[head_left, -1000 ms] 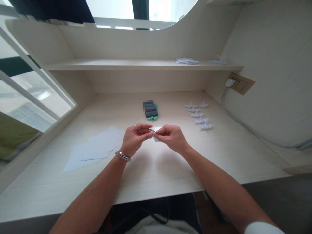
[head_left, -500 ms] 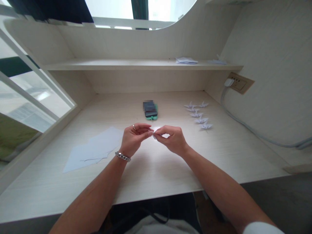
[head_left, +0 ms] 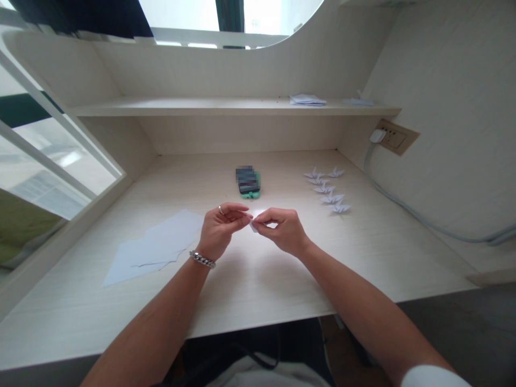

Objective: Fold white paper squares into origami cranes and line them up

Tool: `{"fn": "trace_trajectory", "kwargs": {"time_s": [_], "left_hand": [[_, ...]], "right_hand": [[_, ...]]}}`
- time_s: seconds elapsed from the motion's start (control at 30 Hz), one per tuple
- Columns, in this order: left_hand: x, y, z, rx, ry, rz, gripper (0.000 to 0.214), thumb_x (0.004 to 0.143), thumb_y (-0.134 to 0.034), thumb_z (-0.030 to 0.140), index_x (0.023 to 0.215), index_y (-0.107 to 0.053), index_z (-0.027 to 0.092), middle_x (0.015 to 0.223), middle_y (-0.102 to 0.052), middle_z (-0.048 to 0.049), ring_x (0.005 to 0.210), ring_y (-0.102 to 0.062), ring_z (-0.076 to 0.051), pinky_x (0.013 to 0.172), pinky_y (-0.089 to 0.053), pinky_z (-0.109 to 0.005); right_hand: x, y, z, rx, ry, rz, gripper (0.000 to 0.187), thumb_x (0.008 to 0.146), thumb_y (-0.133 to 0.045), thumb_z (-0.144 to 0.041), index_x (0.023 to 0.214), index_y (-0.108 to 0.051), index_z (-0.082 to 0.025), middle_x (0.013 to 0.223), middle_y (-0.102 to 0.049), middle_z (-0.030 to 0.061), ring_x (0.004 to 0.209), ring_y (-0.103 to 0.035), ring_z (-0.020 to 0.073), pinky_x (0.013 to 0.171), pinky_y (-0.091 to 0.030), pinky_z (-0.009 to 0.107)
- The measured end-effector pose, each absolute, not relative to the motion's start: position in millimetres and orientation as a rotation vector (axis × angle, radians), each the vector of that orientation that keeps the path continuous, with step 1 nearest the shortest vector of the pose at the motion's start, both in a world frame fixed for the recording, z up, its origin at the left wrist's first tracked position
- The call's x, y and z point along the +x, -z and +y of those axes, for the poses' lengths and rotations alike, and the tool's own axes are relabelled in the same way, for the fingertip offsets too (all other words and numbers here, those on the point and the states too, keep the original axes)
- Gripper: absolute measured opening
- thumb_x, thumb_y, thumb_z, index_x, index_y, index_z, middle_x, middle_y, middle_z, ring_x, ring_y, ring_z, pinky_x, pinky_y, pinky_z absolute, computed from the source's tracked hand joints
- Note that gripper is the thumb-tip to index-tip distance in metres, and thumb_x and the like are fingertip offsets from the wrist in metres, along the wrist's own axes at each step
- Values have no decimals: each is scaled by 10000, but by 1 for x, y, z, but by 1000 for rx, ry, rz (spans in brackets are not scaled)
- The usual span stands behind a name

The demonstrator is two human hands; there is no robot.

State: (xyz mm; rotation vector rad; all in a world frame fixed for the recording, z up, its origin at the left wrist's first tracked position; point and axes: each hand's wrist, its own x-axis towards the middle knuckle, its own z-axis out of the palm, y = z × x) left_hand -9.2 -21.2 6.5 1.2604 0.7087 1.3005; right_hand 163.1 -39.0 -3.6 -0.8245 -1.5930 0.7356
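Over the middle of the desk, a small folded piece of white paper (head_left: 253, 228) is pinched between my two hands, mostly covered by the fingers. My left hand (head_left: 221, 228), with a ring and a chain bracelet, grips its left side between thumb and fingertips. From the other side my right hand (head_left: 282, 230) pinches it between thumb and index finger. Several folded paper cranes (head_left: 332, 198) stand in a cluster to the right, beyond my right hand. To the left of my left hand lie flat sheets of white paper (head_left: 157, 242), partly overlapping, with torn-looking edges.
A dark phone-like object with a green edge (head_left: 249, 185) lies behind my hands. Stacked paper (head_left: 307, 100) rests on the shelf (head_left: 201, 107). A plug sits in the wall socket (head_left: 397, 137), its grey cable (head_left: 423, 219) running down the right side. The desk's front edge is near my body.
Both hands hold nearly the same place, with only tiny finger movement at the folded paper. The whole view has shifted very slightly.
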Motion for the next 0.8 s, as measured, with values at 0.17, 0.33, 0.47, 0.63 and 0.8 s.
{"fn": "trace_trajectory", "kwargs": {"time_s": [0.17, 0.33, 0.47, 0.63, 0.8], "left_hand": [[-7, -7, -21, 1168, -1274, 793, 299, 615, -846, 211, 882, -726, 151, 771, -746, -66, 714, -682, -155, 689, -538, -262], [-2, -6, -22, 1204, -1142, 976, 301, 647, -820, 339, 835, -728, 122, 695, -702, -43, 631, -625, -122, 655, -523, -263], [-1, -7, -22, 1283, -1080, 1084, 312, 629, -810, 392, 703, -703, 108, 601, -654, -31, 573, -582, -117, 592, -493, -256], [-2, -6, -20, 1312, -1039, 1123, 333, 626, -800, 413, 710, -703, 106, 608, -664, -43, 568, -580, -126, 565, -478, -256], [-2, -4, -20, 1316, -1025, 1133, 348, 624, -799, 433, 704, -700, 109, 625, -673, -51, 580, -591, -134, 580, -487, -266]], "right_hand": [[159, 9, -32, -883, -1049, -1352, 164, 664, -784, -297, 694, -708, -154, 685, -712, 43, 615, -637, 153, 582, -506, 277], [157, 9, -26, -924, -1292, -1105, 251, 547, -851, -298, 668, -701, -138, 625, -691, 29, 566, -615, 134, 562, -489, 267], [160, 3, -28, -968, -1486, -1063, 305, 530, -859, -339, 693, -710, -129, 637, -687, 32, 607, -645, 161, 626, -539, 329], [165, -3, -28, -1010, -1555, -1079, 334, 523, -865, -352, 709, -721, -115, 658, -692, 39, 649, -660, 169, 677, -565, 362], [165, 2, -26, -996, -1523, -1098, 362, 507, -873, -346, 742, -729, -112, 658, -700, 42, 645, -668, 174, 658, -570, 353]]}}
